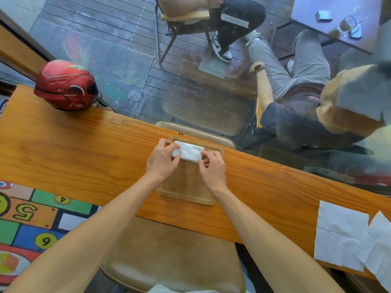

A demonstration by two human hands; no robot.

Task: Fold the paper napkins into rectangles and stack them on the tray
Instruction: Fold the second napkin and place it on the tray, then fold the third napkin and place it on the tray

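Head view: your left hand (161, 159) and right hand (211, 168) meet over the far end of the shallow rectangular wooden tray (186, 195), which lies on the long orange-brown wooden surface (84, 149). Between them is the folded white paper napkin (190, 152), already a narrow rectangle, lying on or just above the tray's far end; you cannot tell whether it rests fully on the wood. Your left grip is pinched on the napkin's left end, thumb on top. Your right grip is pinched at the napkin's near right corner, fingers curled in close.

Judged from its look, the napkin is very light, soft and limp, with no stiffness of its own. It will spring open at the folds, slide on the smooth tray, and tear if tugged. Take it by the 2 short ends or corners, as now, and press the creases flat rather than pulling.

At the right end of the surface lie at least 2 unfolded white paper napkins (342, 235), overlapping, well apart from the tray and not yet folded. A glossy red motorcycle helmet (66, 85) sits at the far left, well clear of your hands.
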